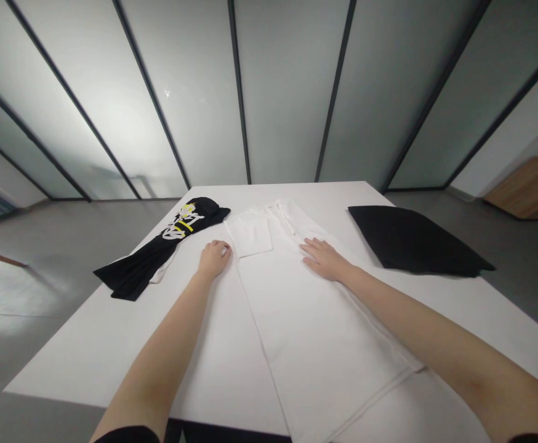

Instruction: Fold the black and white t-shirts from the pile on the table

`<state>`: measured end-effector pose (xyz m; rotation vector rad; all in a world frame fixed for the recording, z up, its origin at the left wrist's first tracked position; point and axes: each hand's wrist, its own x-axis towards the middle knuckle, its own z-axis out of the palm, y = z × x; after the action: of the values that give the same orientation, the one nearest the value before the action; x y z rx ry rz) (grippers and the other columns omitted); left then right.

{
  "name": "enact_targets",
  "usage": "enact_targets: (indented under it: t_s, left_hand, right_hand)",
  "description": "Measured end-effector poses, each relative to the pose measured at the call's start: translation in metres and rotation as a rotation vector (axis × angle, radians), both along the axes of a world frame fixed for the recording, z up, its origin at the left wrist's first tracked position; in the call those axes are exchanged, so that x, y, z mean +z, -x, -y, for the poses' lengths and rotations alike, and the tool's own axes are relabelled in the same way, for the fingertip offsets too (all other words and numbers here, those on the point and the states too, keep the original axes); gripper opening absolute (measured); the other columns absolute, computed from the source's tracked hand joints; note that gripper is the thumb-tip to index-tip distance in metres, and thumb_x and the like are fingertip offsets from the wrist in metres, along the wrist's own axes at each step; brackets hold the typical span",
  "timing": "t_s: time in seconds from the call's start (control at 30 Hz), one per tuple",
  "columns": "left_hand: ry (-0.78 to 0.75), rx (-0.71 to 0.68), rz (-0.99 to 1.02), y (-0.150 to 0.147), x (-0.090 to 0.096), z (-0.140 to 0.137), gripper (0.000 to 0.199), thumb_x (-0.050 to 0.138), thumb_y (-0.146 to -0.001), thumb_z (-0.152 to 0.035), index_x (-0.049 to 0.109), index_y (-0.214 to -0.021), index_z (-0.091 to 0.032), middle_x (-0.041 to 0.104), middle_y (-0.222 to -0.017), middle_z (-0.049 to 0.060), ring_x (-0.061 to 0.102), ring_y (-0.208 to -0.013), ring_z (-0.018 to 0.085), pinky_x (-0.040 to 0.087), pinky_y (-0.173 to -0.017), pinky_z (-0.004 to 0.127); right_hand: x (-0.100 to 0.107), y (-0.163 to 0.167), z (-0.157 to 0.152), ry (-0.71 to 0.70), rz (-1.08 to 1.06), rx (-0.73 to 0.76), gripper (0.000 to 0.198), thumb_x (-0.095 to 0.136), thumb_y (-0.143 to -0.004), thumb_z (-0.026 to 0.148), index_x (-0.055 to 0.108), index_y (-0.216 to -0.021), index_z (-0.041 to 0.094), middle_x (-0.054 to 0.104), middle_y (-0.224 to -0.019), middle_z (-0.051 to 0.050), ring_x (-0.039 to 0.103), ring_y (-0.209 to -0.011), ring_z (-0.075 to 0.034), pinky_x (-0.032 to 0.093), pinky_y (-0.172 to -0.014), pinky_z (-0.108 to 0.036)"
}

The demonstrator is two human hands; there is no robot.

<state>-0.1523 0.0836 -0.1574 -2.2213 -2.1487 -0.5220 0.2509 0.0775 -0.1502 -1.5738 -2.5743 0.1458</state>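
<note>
A white T-shirt point(306, 320) lies spread lengthwise on the white table, with a short sleeve point(253, 234) turned inward over its body near the far left. My right hand point(325, 258) rests flat on the shirt by its right edge, fingers stretched out and apart. Beside the shirt's left edge, close to the folded sleeve, is my left hand point(215, 258). Its fingers are curled in toward the thumb; whether they pinch any cloth is hidden.
On the left of the table point(88, 351) lies a bunched black garment point(149, 264) with a yellow and white print. A folded black cloth point(421, 243) lies flat on the right. Frosted glass panels point(287, 92) stand behind the table, and a wooden piece point(532, 187) at far right.
</note>
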Motion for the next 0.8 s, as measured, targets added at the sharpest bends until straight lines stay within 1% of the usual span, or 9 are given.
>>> enact_targets:
  t_s: [0.1, 0.17, 0.2, 0.3, 0.4, 0.47, 0.57, 0.7, 0.8]
  left_hand:
    - [0.001, -0.024, -0.003, -0.007, 0.000, 0.003, 0.037, 0.054, -0.104, -0.033, 0.071, -0.135, -0.022, 0.072, -0.134, 0.014, 0.065, -0.126, 0.033, 0.052, -0.110, 0.047]
    - [0.001, -0.065, -0.002, -0.010, -0.001, 0.003, 0.042, 0.052, -0.103, -0.025, 0.068, -0.142, -0.025, 0.070, -0.139, 0.013, 0.063, -0.129, 0.032, 0.051, -0.111, 0.046]
    - [0.002, -0.086, 0.000, -0.010, -0.002, 0.003, 0.045, 0.050, -0.102, -0.020, 0.068, -0.143, -0.026, 0.069, -0.142, 0.012, 0.063, -0.130, 0.031, 0.051, -0.111, 0.046]
    - [-0.005, -0.132, 0.009, -0.009, -0.005, 0.002, 0.050, 0.046, -0.100, -0.012, 0.072, -0.140, -0.029, 0.066, -0.146, 0.011, 0.061, -0.134, 0.031, 0.050, -0.113, 0.048]
    - [-0.023, -0.178, 0.020, -0.005, -0.008, -0.001, 0.043, 0.050, -0.100, -0.017, 0.079, -0.129, -0.030, 0.068, -0.139, 0.011, 0.062, -0.130, 0.031, 0.050, -0.111, 0.048]
    - [-0.033, -0.223, 0.026, -0.004, -0.009, -0.004, 0.039, 0.052, -0.100, -0.020, 0.082, -0.122, -0.029, 0.072, -0.125, 0.011, 0.065, -0.119, 0.030, 0.052, -0.108, 0.047]
    - [-0.035, -0.305, 0.033, -0.004, -0.010, -0.008, 0.036, 0.051, -0.099, -0.020, 0.084, -0.114, -0.025, 0.075, -0.101, 0.009, 0.068, -0.101, 0.027, 0.052, -0.104, 0.046]
    - [-0.052, -0.376, 0.070, -0.007, -0.009, -0.009, 0.034, 0.048, -0.099, -0.021, 0.082, -0.106, -0.022, 0.076, -0.091, 0.007, 0.068, -0.091, 0.026, 0.051, -0.103, 0.045]
    - [-0.061, -0.373, 0.093, -0.010, -0.007, -0.007, 0.033, 0.048, -0.099, -0.023, 0.081, -0.102, -0.022, 0.078, -0.094, 0.007, 0.068, -0.093, 0.026, 0.052, -0.101, 0.044]
  right_hand:
    - [0.003, 0.032, 0.027, -0.113, -0.092, -0.024, 0.046, 0.048, -0.107, 0.024, 0.067, -0.149, 0.017, 0.053, -0.163, -0.021, 0.046, -0.150, -0.039, 0.030, -0.124, -0.063]
    - [0.004, 0.064, 0.059, -0.111, -0.183, 0.185, 0.040, 0.052, -0.105, 0.019, 0.073, -0.140, 0.021, 0.067, -0.142, -0.017, 0.061, -0.128, -0.031, 0.043, -0.114, -0.051]
    - [0.004, 0.080, 0.078, -0.071, -0.216, 0.318, 0.040, 0.055, -0.104, 0.016, 0.074, -0.138, 0.023, 0.069, -0.132, -0.014, 0.063, -0.116, -0.027, 0.047, -0.105, -0.044]
    - [0.006, 0.115, 0.134, 0.025, -0.191, 0.603, 0.030, 0.061, -0.101, 0.015, 0.080, -0.122, 0.027, 0.069, -0.104, -0.008, 0.061, -0.093, -0.022, 0.046, -0.087, -0.036]
    - [0.014, 0.121, 0.171, 0.085, -0.144, 0.764, 0.016, 0.067, -0.098, 0.020, 0.079, -0.108, 0.025, 0.068, -0.097, -0.006, 0.061, -0.089, -0.022, 0.043, -0.082, -0.035]
    - [0.021, 0.115, 0.183, 0.166, -0.129, 0.823, 0.010, 0.069, -0.095, 0.023, 0.076, -0.102, 0.025, 0.069, -0.092, -0.003, 0.061, -0.083, -0.020, 0.042, -0.075, -0.033]
    - [0.030, 0.106, 0.191, 0.280, -0.083, 0.816, 0.008, 0.071, -0.093, 0.031, 0.074, -0.095, 0.024, 0.069, -0.081, 0.000, 0.060, -0.070, -0.018, 0.036, -0.063, -0.031]
    - [0.040, 0.104, 0.202, 0.397, 0.015, 0.632, 0.033, 0.071, -0.094, 0.053, 0.077, -0.091, 0.021, 0.075, -0.085, -0.005, 0.066, -0.070, -0.022, 0.038, -0.060, -0.031]
    - [0.046, 0.106, 0.213, 0.449, 0.094, 0.447, 0.031, 0.070, -0.095, 0.046, 0.079, -0.095, 0.017, 0.079, -0.094, -0.012, 0.072, -0.076, -0.027, 0.041, -0.061, -0.032]
